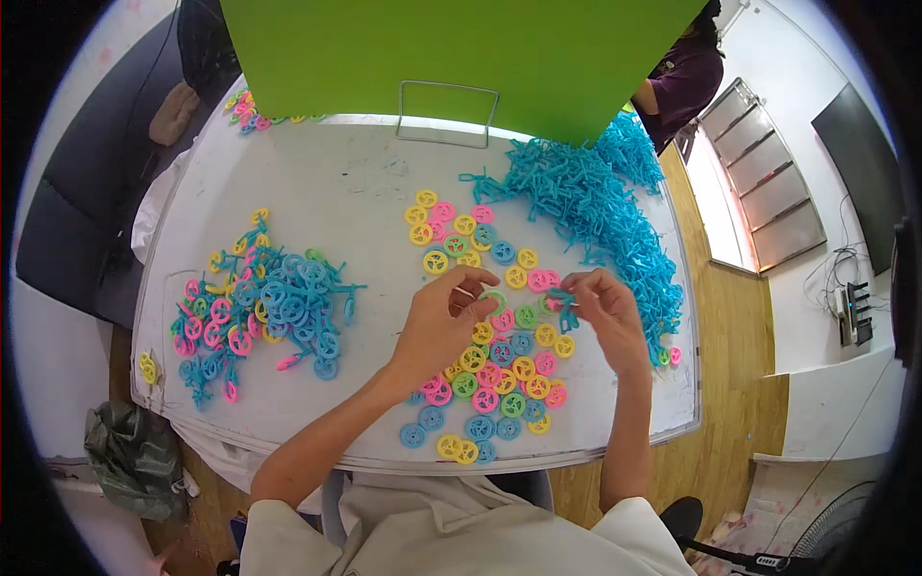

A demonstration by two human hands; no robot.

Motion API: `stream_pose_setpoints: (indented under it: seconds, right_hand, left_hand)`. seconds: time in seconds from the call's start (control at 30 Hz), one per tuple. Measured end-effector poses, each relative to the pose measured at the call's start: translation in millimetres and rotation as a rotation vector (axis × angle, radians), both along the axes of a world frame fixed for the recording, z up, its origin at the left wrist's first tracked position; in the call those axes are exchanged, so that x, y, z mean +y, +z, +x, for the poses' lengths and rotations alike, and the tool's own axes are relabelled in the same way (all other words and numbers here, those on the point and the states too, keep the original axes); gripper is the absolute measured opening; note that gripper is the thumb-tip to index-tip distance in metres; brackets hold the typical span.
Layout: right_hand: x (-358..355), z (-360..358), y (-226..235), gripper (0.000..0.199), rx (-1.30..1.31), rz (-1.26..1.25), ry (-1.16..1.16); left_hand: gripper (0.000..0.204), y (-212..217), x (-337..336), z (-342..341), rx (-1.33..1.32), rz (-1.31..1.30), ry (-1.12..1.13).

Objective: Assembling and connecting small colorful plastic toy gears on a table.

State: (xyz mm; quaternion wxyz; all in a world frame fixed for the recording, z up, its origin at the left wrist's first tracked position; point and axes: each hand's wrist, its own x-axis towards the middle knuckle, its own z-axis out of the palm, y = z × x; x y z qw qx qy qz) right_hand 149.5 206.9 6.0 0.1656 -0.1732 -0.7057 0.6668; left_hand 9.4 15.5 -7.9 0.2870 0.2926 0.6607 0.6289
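Over the middle of the white table [288, 173], my left hand [440, 319] pinches a light green plastic wheel [495, 301] between thumb and fingers. My right hand [607, 312] is closed on a small blue plastic stick piece [567, 312], a short way to the right of the green wheel. The two pieces are apart. Beneath and between my hands lie many loose spoked wheels in yellow, pink, blue and green, such as a yellow wheel [472, 359] and a blue wheel [480, 427]. My fingers partly hide both held pieces.
A big heap of blue stick pieces [586, 192] spreads along the right side. At the left sits a pile of wheels joined to sticks [288, 298]. A green upright panel [461, 58] with a wire frame [447, 139] borders the far side. Another person [687, 77] is beyond it.
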Motion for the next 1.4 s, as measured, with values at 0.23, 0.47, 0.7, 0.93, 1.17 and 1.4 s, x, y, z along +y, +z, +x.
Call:
stream_pose_setpoints:
  seconds: [0.23,0.47,0.7,0.93,1.17,1.4]
  right_hand:
    - [-26,-11,-4,0.010,0.014,-0.140,0.160]
    - [-26,-12,-4,0.011,0.040,-0.086,0.243]
    - [-38,-16,-6,0.021,-0.068,-0.296,0.166]
    - [-50,-17,-9,0.021,0.025,-0.041,0.205]
    - [-55,-23,-15,0.016,-0.108,-0.022,0.063]
    - [-59,-23,-9,0.017,-0.103,-0.011,0.052]
  left_hand:
    - [0.022,-3,1,9,-0.340,0.065,-0.151]
    - [0.025,1,0,7,-0.537,0.048,-0.198]
    - [0.024,-7,-2,5,-0.560,0.049,-0.227]
    - [0.014,-6,-1,7,-0.460,0.091,-0.057]
    - [0.004,-1,1,19,-0.016,0.005,0.067]
    - [0.004,-2,2,22,0.013,0.002,0.106]
